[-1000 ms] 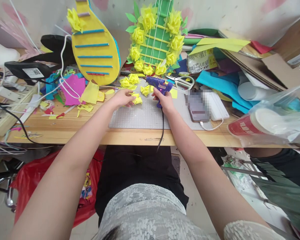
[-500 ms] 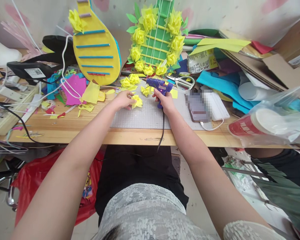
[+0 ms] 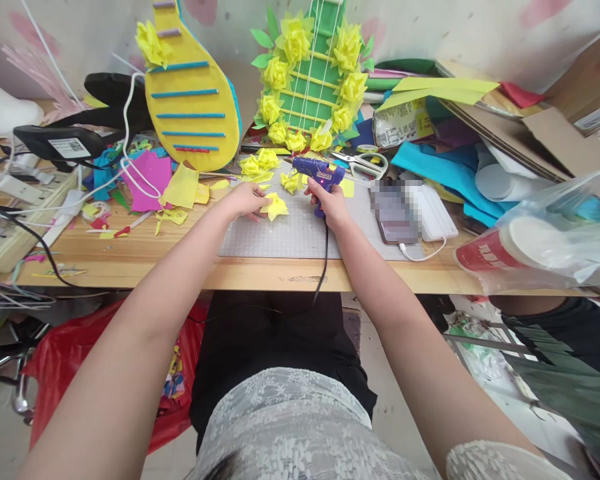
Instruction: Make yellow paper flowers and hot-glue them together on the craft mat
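My left hand (image 3: pixel 249 201) pinches a yellow paper flower (image 3: pixel 275 206) just above the grey cutting mat (image 3: pixel 300 243). In my right hand (image 3: pixel 330 202) is a blue hot glue gun (image 3: pixel 319 170), its nozzle pointing left and a small red light glowing on its side. A clear glue stick sticks out of its back, and its black cord hangs over the table edge. More yellow paper flowers (image 3: pixel 260 161) lie on the mat behind my left hand, and another yellow flower (image 3: pixel 291 182) rests just under the nozzle.
Behind stand a yellow paper instrument shape (image 3: pixel 193 123) and a green one (image 3: pixel 307 100) ringed with flowers. Scissors (image 3: pixel 363 163), a phone (image 3: pixel 395 212) and a white power bank (image 3: pixel 434 210) lie right of the glue gun. A bagged cup (image 3: pixel 490 250) stands at the right edge.
The flower in my left hand has turned, so its petals now spread flatter and show a different side. The glue gun and my right hand stay almost where they were.
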A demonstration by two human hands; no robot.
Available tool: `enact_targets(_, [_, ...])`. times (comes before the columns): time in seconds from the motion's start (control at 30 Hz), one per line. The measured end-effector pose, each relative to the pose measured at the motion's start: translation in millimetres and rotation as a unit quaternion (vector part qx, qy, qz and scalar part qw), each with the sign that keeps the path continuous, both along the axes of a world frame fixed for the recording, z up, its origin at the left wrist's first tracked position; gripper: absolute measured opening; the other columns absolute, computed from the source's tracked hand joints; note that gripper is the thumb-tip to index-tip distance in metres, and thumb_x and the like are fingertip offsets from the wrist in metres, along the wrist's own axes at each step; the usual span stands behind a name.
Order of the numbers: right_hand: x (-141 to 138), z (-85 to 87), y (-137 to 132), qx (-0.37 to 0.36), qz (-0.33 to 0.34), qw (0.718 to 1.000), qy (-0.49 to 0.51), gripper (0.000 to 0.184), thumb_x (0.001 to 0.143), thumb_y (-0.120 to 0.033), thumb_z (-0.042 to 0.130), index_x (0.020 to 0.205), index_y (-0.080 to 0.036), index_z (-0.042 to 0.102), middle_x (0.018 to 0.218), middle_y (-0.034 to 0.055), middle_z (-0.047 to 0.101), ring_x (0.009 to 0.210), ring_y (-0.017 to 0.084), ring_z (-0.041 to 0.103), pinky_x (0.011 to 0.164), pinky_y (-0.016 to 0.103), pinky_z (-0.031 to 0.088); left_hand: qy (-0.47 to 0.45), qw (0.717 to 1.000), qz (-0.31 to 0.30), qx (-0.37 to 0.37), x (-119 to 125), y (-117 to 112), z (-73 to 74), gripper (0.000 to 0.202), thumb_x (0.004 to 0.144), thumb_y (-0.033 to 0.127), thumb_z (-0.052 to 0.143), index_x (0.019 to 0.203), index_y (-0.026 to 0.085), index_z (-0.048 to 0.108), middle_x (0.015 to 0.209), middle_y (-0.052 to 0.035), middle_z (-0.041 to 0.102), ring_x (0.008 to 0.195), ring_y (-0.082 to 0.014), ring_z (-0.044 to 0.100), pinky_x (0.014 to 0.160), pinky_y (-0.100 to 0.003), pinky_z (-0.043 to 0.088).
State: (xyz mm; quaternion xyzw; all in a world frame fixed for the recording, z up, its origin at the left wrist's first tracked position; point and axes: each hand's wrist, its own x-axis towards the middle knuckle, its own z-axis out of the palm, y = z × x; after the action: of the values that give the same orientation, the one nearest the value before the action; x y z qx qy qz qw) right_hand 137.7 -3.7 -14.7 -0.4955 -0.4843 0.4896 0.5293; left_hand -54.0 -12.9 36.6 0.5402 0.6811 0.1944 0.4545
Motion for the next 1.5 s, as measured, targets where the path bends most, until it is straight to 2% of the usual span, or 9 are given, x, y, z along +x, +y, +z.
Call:
enact_targets(0.17, [2,1.7,0,-0.016,-0.018,1.000,-0.014,0.049,0.058,-0.066,0.068,0.068,-0.019,0.057,0.068,0.0005,0.062,0.051,0.005,0.044,0.050,0.022,0.041,0.025,0.999,0.020,0.022,-20,4,13.6,0.012,0.075,0.020,0.064,0.069,0.016,0.055,0.075,-0.0023,0.062,0.064,-0.0160,0.067,0.058,-0.027,0.052])
enact_targets(0.3, [3,-0.4,1,-0.012,-0.020,1.000,-0.011,0.047,0.061,-0.063,0.067,0.067,-0.018,0.058,0.070,0.0017,0.062,0.051,0.005,0.044,0.047,0.022,0.039,-0.017,0.999,0.039,0.024,-33,5,13.3,0.014,0.075,0.018,0.066,0.070,0.015,0.053,0.076,-0.0021,0.062,0.062,-0.0132,0.066,0.059,-0.025,0.052])
enact_targets(0.53, [2,2.6,-1,-0.022,-0.027,0.999,-0.009,0.050,0.058,-0.066,0.067,0.066,-0.018,0.056,0.067,-0.0002,0.061,0.049,0.004,0.041,0.048,0.022,0.039,-0.100,0.992,0.077,-0.001,-13,0,4.2,0.013,0.078,0.004,0.054,0.078,0.016,0.050,0.071,0.0000,0.062,0.058,-0.0105,0.063,0.064,-0.027,0.054])
enact_targets(0.63, [1,3.5,-1,-0.028,-0.030,0.999,0.000,0.050,0.056,-0.066,0.068,0.068,-0.019,0.056,0.067,-0.0007,0.061,0.049,0.004,0.041,0.048,0.021,0.038,-0.116,0.991,0.062,-0.005,-6,1,-0.7,0.007,0.081,0.007,0.051,0.080,0.014,0.053,0.082,-0.0047,0.066,0.064,-0.0119,0.065,0.064,-0.027,0.053])
enact_targets(0.73, [1,1.5,0,-0.029,-0.027,0.999,-0.003,0.049,0.057,-0.066,0.068,0.069,-0.020,0.055,0.069,-0.0006,0.061,0.050,0.005,0.042,0.048,0.021,0.039,-0.016,0.996,0.058,0.071,-9,4,-9.3,0.010,0.080,0.017,0.057,0.089,0.014,0.059,0.101,-0.0090,0.068,0.067,-0.0148,0.066,0.067,-0.030,0.053])
enact_targets(0.87, [3,-2.2,3,-0.025,-0.024,0.999,-0.010,0.049,0.060,-0.066,0.067,0.070,-0.020,0.055,0.069,-0.0004,0.062,0.050,0.005,0.043,0.049,0.021,0.039,0.165,0.960,0.048,0.220,-26,9,-14.9,0.018,0.077,0.028,0.062,0.091,0.017,0.064,0.098,-0.0048,0.069,0.079,-0.0171,0.066,0.080,-0.029,0.047])
enact_targets(1.07, [2,-2.6,3,-0.011,-0.026,1.000,0.006,0.047,0.061,-0.063,0.069,0.072,-0.019,0.056,0.067,-0.0012,0.061,0.050,0.004,0.043,0.051,0.021,0.041,0.246,0.943,0.088,0.206,-52,9,-8.9,0.016,0.082,0.028,0.051,0.086,0.019,0.064,0.097,-0.0071,0.067,0.092,-0.0232,0.062,0.083,-0.033,0.044])
enact_targets(1.2, [2,-4.2,4,-0.011,-0.028,1.000,-0.002,0.046,0.063,-0.063,0.067,0.073,-0.019,0.057,0.067,-0.0013,0.061,0.049,0.004,0.043,0.051,0.021,0.042,0.302,0.935,0.091,0.162,-57,5,-16.7,0.015,0.081,0.033,0.052,0.080,0.020,0.059,0.097,-0.0111,0.066,0.097,-0.0283,0.060,0.084,-0.038,0.043])
enact_targets(1.5, [4,-9.5,7,-0.007,-0.022,1.000,-0.008,0.045,0.063,-0.062,0.067,0.071,-0.019,0.057,0.068,-0.0010,0.063,0.048,0.004,0.043,0.046,0.020,0.039,0.210,0.957,0.089,0.178,-59,15,-40.4,0.021,0.066,0.026,0.068,0.083,0.019,0.058,0.091,-0.0042,0.065,0.087,-0.0198,0.060,0.081,-0.031,0.045])
